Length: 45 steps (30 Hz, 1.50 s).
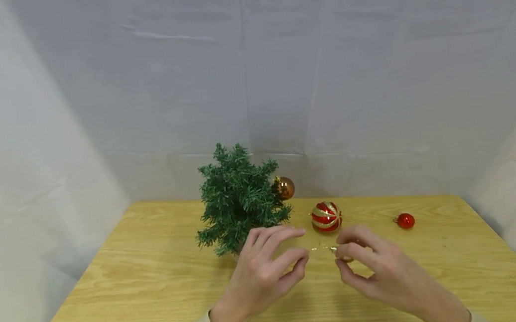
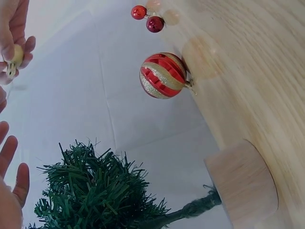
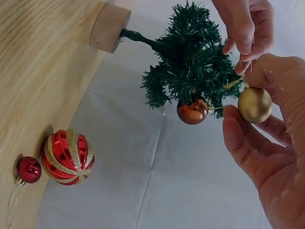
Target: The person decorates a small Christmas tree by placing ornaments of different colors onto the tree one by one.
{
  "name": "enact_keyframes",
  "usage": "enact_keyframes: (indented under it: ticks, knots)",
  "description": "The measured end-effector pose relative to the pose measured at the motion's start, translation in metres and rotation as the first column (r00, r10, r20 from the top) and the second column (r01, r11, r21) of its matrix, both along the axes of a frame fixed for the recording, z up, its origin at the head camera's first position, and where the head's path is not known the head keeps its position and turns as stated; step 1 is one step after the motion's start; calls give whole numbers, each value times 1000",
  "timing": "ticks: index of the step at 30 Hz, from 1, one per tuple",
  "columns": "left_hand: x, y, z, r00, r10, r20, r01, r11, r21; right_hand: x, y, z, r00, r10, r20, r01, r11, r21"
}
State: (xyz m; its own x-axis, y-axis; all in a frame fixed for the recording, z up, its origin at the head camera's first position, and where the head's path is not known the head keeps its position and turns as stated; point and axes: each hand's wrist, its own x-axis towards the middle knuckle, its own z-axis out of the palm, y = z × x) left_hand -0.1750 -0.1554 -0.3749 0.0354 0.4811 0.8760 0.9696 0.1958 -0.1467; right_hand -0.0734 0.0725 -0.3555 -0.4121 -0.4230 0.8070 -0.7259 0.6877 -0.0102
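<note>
At the left of the wooden surface (image 1: 126,270) stands a small green tree (image 1: 238,197) on a round wooden base (image 2: 243,183), with a copper ball (image 1: 285,187) hanging from a branch on its right side. In front of the tree, the left hand (image 1: 266,272) is raised above the surface with thumb and fingertips drawn together, pinching the free end of a thin gold hanging loop (image 1: 320,248). The loop runs across to the gold ball (image 3: 255,104), which the right hand (image 1: 378,267) holds between thumb and fingers at its cap end (the head view hides most of the ball behind the fingers; the right wrist view shows it plainly). The ball is therefore held in the air, between the two hands, just in front of the tree and clear of the surface. Judged from its glossy shell, the gold ball is likely light, hollow, slippery and easily cracked; it is best gripped gently round its body or at the metal cap, while the thread is limp and needs a fingertip pinch to stay spread. Further right, a red ball with gold stripes (image 1: 326,216) lies on the surface just behind the hands, and a small red ball (image 1: 405,220) lies well apart near the right edge.
</note>
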Motion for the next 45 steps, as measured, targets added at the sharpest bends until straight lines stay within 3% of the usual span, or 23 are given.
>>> enact_keyframes:
  ticks: [7, 14, 22, 32, 38, 45]
  knots:
    - [2, -1, -1, 996, -53, 76, 53, 999, 7, 1, -1, -1, 996, -17, 82, 15, 1000, 25]
    - [4, -2, -2, 984, -110, 143, 110, 994, 8, -2, -3, -1, 998, 11, 64, -14, 999, 53]
    - [5, -3, -2, 980, -121, 159, 123, 992, 1, -4, -3, -3, 998, 22, 67, -26, 998, 51]
    - [6, -5, -5, 981, -93, 169, 94, 996, 0, -5, -6, -4, 996, -38, 83, 33, 998, 55]
    - [4, -8, -5, 989, -62, 137, 62, 998, 0, -9, -7, -5, 994, -26, 102, 25, 1000, 16]
    - [2, -13, -5, 998, 26, 55, -27, 999, 20, -18, -13, -6, 995, -19, 101, 21, 1000, -12]
